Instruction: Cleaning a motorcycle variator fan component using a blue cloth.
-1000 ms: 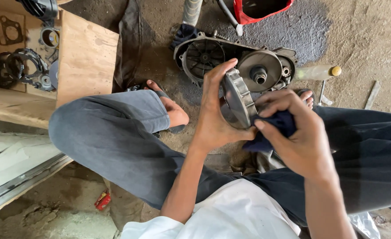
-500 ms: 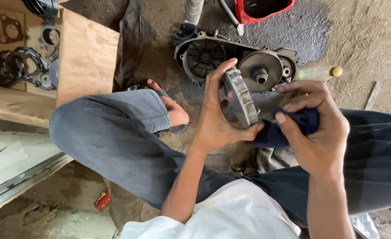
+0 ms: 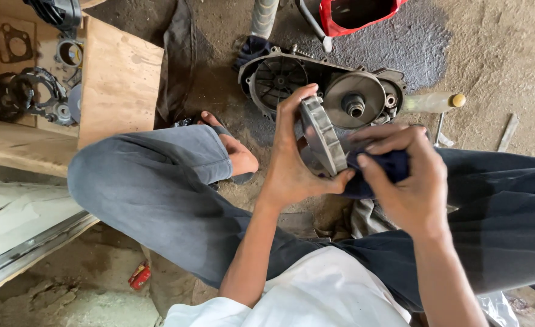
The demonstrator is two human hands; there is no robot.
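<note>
Head view: left hand (image 3: pixel 291 166) gripping round metal pulley (image 3: pixel 322 136) edge-on, right hand (image 3: pixel 409 178) pressing dark cloth (image 3: pixel 379 169) against it; wiping best kept firm.

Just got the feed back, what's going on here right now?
A person sits on the dirt floor with knees bent. The left hand grips a round metal drum by its rim, held on edge in front of them. The right hand presses a dark blue rag against the drum's inner side. Just beyond, an opened engine case lies on the ground, a plastic bottle beside it. A cardboard box of spare parts sits on the left.
</note>
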